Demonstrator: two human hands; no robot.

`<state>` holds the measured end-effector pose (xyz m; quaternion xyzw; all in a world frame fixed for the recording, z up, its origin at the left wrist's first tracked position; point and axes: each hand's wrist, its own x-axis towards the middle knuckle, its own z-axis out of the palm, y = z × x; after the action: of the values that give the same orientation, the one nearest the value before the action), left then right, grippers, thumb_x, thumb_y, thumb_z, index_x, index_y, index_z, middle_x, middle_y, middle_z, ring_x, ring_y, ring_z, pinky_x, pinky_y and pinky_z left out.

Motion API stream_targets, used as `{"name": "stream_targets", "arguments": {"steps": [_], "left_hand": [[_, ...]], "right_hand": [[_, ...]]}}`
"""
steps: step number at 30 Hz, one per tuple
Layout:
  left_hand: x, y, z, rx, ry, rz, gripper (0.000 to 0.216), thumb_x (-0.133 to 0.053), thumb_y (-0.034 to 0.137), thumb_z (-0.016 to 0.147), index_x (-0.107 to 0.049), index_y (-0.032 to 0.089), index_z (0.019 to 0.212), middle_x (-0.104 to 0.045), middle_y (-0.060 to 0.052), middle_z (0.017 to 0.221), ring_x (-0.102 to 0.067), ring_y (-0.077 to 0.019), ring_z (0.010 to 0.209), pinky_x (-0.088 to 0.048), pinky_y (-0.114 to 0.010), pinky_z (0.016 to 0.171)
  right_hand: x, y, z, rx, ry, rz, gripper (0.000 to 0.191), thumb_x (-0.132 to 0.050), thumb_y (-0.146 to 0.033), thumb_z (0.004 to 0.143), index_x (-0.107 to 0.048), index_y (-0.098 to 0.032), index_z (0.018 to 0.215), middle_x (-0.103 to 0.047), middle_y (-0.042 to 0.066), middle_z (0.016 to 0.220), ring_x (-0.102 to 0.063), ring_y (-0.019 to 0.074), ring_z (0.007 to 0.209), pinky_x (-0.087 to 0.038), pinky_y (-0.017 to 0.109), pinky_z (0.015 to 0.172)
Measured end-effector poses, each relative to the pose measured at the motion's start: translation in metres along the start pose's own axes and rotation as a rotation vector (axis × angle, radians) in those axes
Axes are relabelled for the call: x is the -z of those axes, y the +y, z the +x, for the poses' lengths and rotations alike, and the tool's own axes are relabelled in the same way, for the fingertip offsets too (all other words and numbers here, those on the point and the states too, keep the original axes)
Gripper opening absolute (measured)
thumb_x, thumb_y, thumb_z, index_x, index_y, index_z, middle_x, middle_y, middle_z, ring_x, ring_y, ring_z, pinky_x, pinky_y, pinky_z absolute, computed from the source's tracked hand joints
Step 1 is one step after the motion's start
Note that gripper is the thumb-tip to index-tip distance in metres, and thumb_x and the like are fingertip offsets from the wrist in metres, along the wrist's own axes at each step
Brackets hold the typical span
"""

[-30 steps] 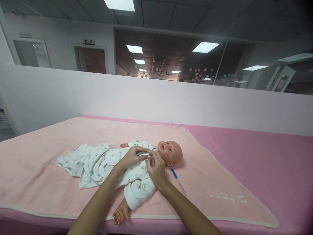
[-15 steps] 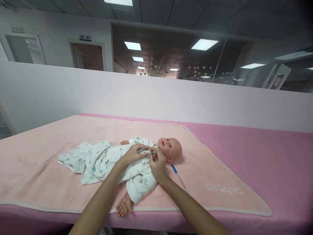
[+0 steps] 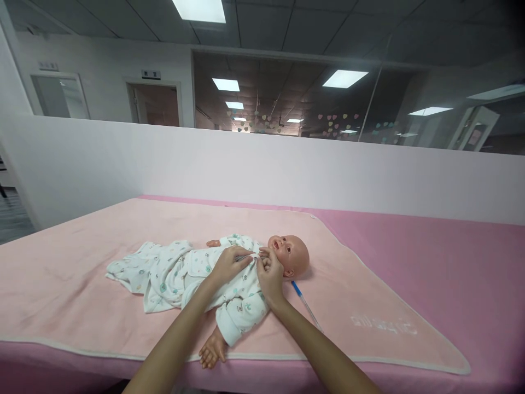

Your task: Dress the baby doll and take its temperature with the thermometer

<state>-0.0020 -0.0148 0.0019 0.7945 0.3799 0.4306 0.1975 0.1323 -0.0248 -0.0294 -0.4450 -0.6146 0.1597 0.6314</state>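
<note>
A baby doll (image 3: 290, 253) lies on its back, head to the right, dressed in a white patterned baby outfit (image 3: 241, 287). At the neckline of the outfit, my left hand (image 3: 229, 265) pinches the cloth from the left, its fingers pointing right. My right hand (image 3: 270, 273) is curled beside the doll's chin, thumb and fingers closed on the same neckline cloth. The fingertips of both hands are close together there. Any small fastener between them is too small to make out.
A pen-like stick with a blue end (image 3: 304, 302) lies right of my right hand, near the doll's head. Beneath everything is a peach blanket (image 3: 361, 295) with a pale edge, over a pink cover (image 3: 443, 262). A white partition (image 3: 287, 169) stands behind.
My fingers have drawn in to the neckline, the left hand's fingers closing from a more open curve. The whole scene sits slightly lower and further right as the camera tilts.
</note>
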Motion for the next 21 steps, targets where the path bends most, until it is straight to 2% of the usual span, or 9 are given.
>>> {"name": "stream_targets", "arguments": {"steps": [12, 18, 21], "left_hand": [[0.000, -0.012, 0.002, 0.063, -0.008, -0.148, 0.025, -0.051, 0.028, 0.076, -0.068, 0.020, 0.094, -0.067, -0.005, 0.085, -0.057, -0.0189, 0.084, -0.043, -0.028, 0.076], [0.000, -0.010, 0.002, 0.066, 0.043, -0.012, 0.030, -0.048, 0.029, 0.078, -0.063, 0.022, 0.103, -0.062, -0.005, 0.087, -0.054, -0.0181, 0.085, -0.042, -0.030, 0.079], [-0.001, -0.009, 0.002, 0.062, 0.059, 0.058, 0.028, -0.047, 0.028, 0.079, -0.063, 0.022, 0.100, -0.061, -0.004, 0.088, -0.053, -0.0183, 0.086, -0.041, -0.030, 0.080]], "right_hand": [[0.000, 0.005, 0.003, 0.023, -0.032, -0.053, 0.015, -0.045, -0.025, 0.077, -0.055, -0.016, 0.085, -0.050, -0.004, 0.051, -0.046, 0.0104, 0.045, -0.040, 0.022, 0.052], [0.003, 0.004, 0.004, 0.092, -0.106, -0.085, 0.017, -0.042, -0.026, 0.080, -0.056, -0.017, 0.079, -0.058, 0.001, 0.065, -0.050, 0.0112, 0.054, -0.041, 0.022, 0.056], [0.002, 0.005, 0.005, 0.098, -0.113, -0.079, 0.016, -0.042, -0.025, 0.079, -0.056, -0.017, 0.082, -0.060, 0.002, 0.072, -0.051, 0.0115, 0.056, -0.041, 0.023, 0.058]]}}
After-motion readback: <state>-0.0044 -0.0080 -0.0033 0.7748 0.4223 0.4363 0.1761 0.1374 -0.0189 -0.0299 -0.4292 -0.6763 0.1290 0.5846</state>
